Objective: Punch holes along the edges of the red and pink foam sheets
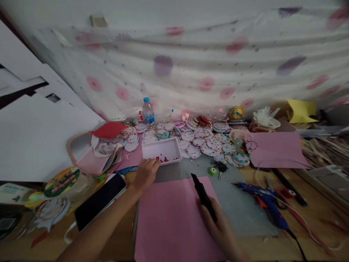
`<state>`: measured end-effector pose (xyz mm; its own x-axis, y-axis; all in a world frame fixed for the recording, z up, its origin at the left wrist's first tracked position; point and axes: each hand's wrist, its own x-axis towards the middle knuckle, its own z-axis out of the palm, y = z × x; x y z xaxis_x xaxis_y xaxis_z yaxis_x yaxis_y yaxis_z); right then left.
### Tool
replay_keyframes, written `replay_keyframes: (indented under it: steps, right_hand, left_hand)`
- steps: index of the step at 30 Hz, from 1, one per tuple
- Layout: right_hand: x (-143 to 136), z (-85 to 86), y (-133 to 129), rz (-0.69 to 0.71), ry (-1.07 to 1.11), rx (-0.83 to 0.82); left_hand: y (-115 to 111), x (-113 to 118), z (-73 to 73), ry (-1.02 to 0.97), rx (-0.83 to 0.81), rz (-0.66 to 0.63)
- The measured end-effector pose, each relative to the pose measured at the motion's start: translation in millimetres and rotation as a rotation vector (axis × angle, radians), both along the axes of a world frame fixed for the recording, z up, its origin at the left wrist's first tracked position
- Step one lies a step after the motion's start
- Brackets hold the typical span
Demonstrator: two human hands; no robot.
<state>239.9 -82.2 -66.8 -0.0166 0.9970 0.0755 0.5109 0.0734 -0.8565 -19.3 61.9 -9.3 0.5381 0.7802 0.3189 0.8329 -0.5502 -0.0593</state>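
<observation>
A large pink sheet (174, 218) lies on the grey mat (231, 207) in front of me. My right hand (218, 222) is wrapped round a black cutter-like tool (203, 194), its tip pointing up and left above the sheet. My left hand (147, 173) is at the near left corner of a shallow white box (174, 159), fingers bent over its near wall. Small red pieces (163, 159) lie inside the box by my fingertips. Whether my left fingers pinch the wall or a red piece is too small to tell.
Decorated paper discs (211, 143) are heaped behind the box, beside a water bottle (148, 111). A phone (100, 202) lies left. Keys (221, 168), a blue glue gun (265, 202) with its cord and another pink sheet (275, 149) are right.
</observation>
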Motion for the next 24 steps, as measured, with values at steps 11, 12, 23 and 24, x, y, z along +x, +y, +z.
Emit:
replay_keyframes:
  steps: [11,12,23,24]
  right_hand:
    - [3,8.9,47,0.409,-0.317,0.141]
    - [7,5.0,53,0.413,-0.324,0.145]
    - [-4,32.5,82,0.373,-0.310,0.132]
    - [-7,37.1,75,0.323,-0.302,0.120]
  left_hand:
    - [-2,-14,-9.2,-0.201,-0.056,0.031]
    - [-13,-14,-10.4,-0.225,-0.054,0.038]
    - [-98,3,-48.3,-0.099,-0.342,0.016]
    - [-95,7,-50.0,-0.103,-0.337,0.054]
